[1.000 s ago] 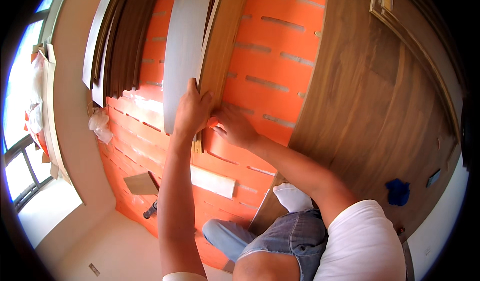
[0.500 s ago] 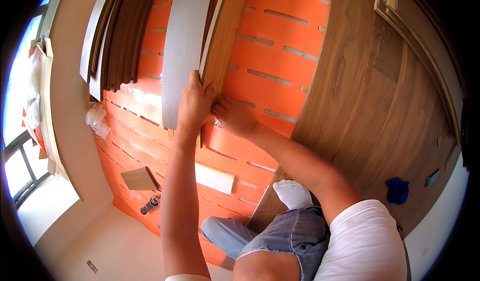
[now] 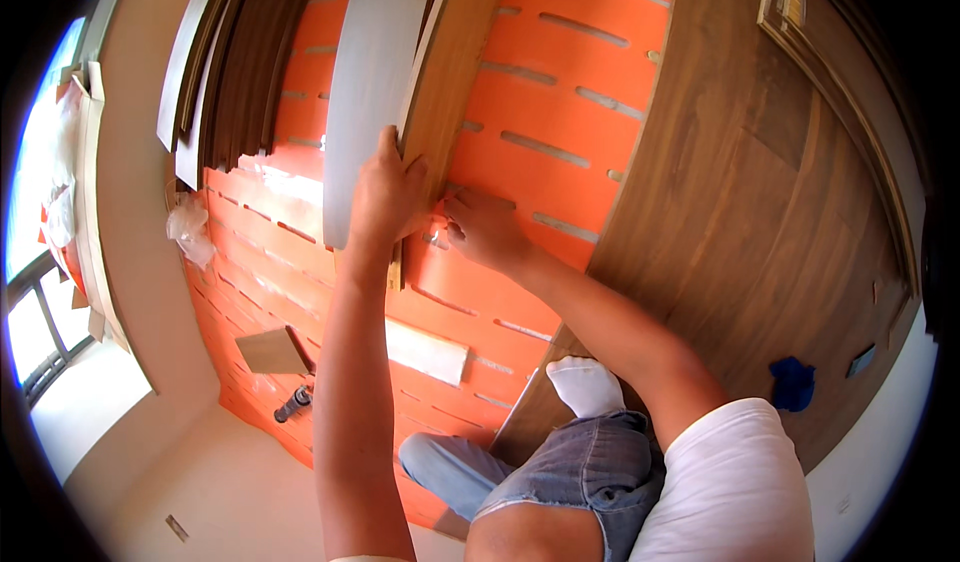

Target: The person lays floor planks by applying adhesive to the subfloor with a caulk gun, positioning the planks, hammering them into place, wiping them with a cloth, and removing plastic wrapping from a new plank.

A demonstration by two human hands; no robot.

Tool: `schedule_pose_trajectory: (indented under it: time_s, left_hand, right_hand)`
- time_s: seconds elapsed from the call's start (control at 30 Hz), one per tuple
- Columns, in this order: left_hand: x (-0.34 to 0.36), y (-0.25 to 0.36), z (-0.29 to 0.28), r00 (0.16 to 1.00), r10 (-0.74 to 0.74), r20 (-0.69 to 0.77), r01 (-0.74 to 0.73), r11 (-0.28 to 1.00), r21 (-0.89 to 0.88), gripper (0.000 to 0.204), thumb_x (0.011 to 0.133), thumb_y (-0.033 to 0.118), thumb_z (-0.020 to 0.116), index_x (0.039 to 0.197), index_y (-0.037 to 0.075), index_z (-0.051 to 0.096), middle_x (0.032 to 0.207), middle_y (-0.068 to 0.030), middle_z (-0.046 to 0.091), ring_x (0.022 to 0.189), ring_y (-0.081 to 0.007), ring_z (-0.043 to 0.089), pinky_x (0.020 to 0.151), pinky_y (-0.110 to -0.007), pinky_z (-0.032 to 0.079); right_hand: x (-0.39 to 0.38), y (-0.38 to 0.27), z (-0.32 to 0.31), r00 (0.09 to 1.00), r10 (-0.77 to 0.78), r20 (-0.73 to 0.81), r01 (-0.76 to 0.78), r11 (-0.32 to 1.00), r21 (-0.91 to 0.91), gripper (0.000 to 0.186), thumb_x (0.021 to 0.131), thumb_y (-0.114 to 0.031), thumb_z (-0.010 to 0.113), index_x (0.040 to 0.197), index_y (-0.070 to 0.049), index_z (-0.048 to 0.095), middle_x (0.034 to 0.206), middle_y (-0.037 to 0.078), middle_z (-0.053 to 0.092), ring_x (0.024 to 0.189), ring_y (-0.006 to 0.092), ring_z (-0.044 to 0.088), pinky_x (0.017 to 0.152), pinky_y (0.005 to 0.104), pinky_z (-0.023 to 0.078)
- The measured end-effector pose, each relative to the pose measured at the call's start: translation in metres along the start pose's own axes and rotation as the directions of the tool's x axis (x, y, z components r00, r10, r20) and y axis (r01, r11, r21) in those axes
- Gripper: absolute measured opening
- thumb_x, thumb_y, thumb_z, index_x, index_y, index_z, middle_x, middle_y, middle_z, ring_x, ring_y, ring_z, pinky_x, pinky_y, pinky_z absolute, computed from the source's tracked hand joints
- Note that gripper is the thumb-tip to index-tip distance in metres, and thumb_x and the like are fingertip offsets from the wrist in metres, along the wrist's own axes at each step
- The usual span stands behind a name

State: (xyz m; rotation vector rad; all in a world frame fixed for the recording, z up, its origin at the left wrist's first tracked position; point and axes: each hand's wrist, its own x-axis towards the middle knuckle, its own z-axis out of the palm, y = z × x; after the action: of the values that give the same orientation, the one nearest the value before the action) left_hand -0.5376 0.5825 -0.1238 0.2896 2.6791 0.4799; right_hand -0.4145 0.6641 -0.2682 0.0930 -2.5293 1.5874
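Note:
My left hand grips the near end of a light-brown floorboard, its thumb and fingers bent round the edge. A grey floorboard lies right beside it, on the left. Just to the right of the held board's end, my right hand hovers low over the orange underlay with its fingers curled together. Whether a small thing sits in those fingers is too small to tell. Part of the held board is hidden behind my left hand.
Dark floorboards lie stacked at the far left. Laid brown flooring spans the right side, with a blue cloth on it. A white strip, a short board piece and a dark cylindrical tool lie nearer me.
My right hand has drawn slightly right, away from the board's edge. My left hand keeps its grip on the board, which has shifted only a little in view.

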Motion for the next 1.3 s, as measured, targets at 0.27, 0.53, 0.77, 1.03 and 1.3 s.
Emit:
schedule_pose_trajectory:
  time_s: [0.27, 0.53, 0.77, 1.03, 1.3]
  left_hand:
    - [0.003, 0.003, -0.001, 1.000, -0.001, -0.022, 0.002, 1.000, 0.013, 0.061, 0.093, 0.023, 0.069, 0.139, -0.011, 0.045, 0.110, -0.0344, 0.068, 0.108, -0.0476, 0.067, 0.088, -0.046, 0.055]
    - [0.008, -0.007, -0.001, 1.000, 0.021, -0.011, -0.021, 1.000, -0.015, 0.059, 0.093, 0.021, 0.071, 0.136, -0.012, 0.047, 0.111, -0.0334, 0.069, 0.107, -0.0458, 0.068, 0.087, -0.045, 0.055]
    - [0.018, -0.024, -0.010, 0.999, 0.051, 0.015, -0.049, 0.987, -0.154, 0.042, 0.091, 0.019, 0.072, 0.118, -0.007, 0.053, 0.103, -0.0302, 0.070, 0.097, -0.0452, 0.069, 0.081, -0.047, 0.054]
    - [0.037, -0.037, -0.034, 0.995, 0.078, 0.066, -0.065, 0.981, -0.183, 0.042, 0.090, 0.019, 0.074, 0.120, -0.005, 0.058, 0.108, -0.0231, 0.072, 0.099, -0.0335, 0.072, 0.084, -0.041, 0.056]
    - [0.028, -0.001, -0.067, 0.988, 0.115, 0.107, -0.092, 0.975, -0.204, 0.044, 0.089, 0.017, 0.069, 0.126, -0.004, 0.060, 0.111, -0.0219, 0.073, 0.105, -0.0317, 0.072, 0.090, -0.041, 0.054]
  right_hand:
    - [-0.012, 0.004, 0.012, 0.988, -0.010, -0.151, -0.013, 0.988, -0.155, 0.020, 0.076, -0.003, 0.068, 0.096, -0.005, 0.062, 0.093, 0.013, 0.063, 0.091, 0.0322, 0.063, 0.070, 0.0463, 0.053]
    - [-0.022, 0.002, 0.002, 0.994, -0.054, -0.095, 0.033, 0.977, -0.212, 0.022, 0.076, -0.001, 0.068, 0.096, -0.003, 0.062, 0.091, 0.013, 0.062, 0.092, 0.0313, 0.062, 0.077, 0.0459, 0.052]
    - [-0.033, 0.006, -0.001, 0.997, -0.053, -0.058, 0.039, 0.973, -0.226, 0.031, 0.075, -0.002, 0.070, 0.105, -0.002, 0.063, 0.088, 0.013, 0.060, 0.087, 0.0308, 0.060, 0.078, 0.0441, 0.052]
    - [-0.033, 0.006, -0.011, 0.984, -0.179, -0.026, 0.169, 0.960, -0.224, 0.031, 0.074, -0.005, 0.071, 0.103, -0.005, 0.064, 0.089, 0.012, 0.060, 0.088, 0.0296, 0.059, 0.081, 0.0441, 0.050]
    - [-0.039, 0.016, 0.002, 0.956, -0.181, -0.231, 0.126, 0.964, -0.233, 0.012, 0.074, -0.012, 0.075, 0.078, -0.004, 0.066, 0.099, 0.016, 0.061, 0.095, 0.0364, 0.061, 0.078, 0.0478, 0.051]
